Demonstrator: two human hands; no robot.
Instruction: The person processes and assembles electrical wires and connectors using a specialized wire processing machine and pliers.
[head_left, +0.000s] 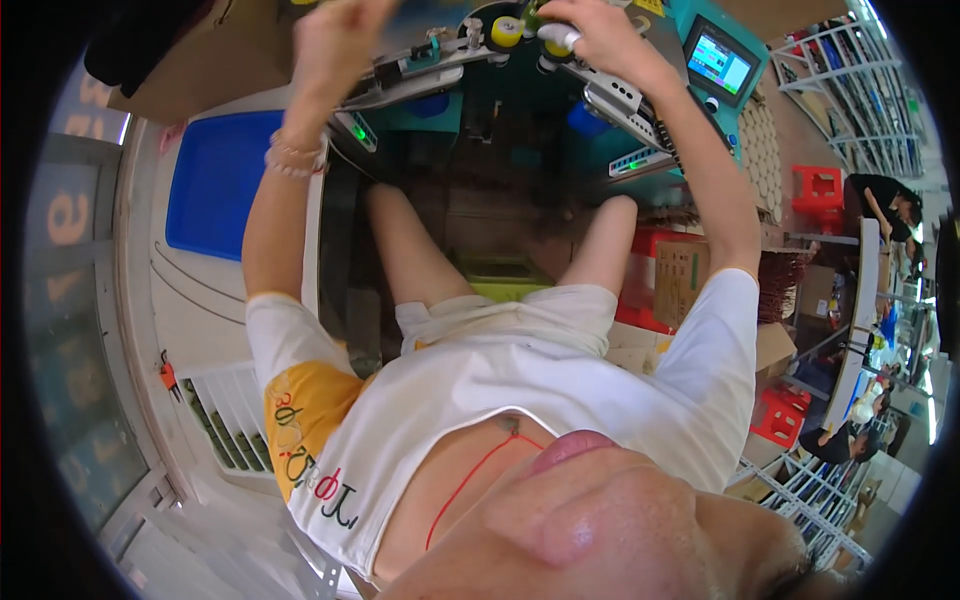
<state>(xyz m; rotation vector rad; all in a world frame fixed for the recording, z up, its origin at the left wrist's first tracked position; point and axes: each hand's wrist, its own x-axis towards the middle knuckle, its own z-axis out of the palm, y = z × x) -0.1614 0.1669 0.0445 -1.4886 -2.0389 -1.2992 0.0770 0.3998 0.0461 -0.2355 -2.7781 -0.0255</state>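
Note:
My right hand (605, 40) is at the top middle, over a teal machine (585, 150). Its fingers are bent in a pinch beside a small green piece (533, 18), which I cannot make out well. A white wrap (560, 36) covers one fingertip. Close by is a yellow roller (506, 31) on the machine's metal arm. My left hand (340, 40) is raised at the upper left, above a metal rail (410, 85). Motion smears it and the frame's top edge cuts it off, so its fingers do not show clearly.
A lit screen (719, 61) stands right of my right hand. A blue tray (222, 185) lies on the left table, with orange-handled pliers (168, 376) nearer me. A cardboard box (205, 65) sits far left. Right are a carton (680, 280), red stools (818, 190) and other people.

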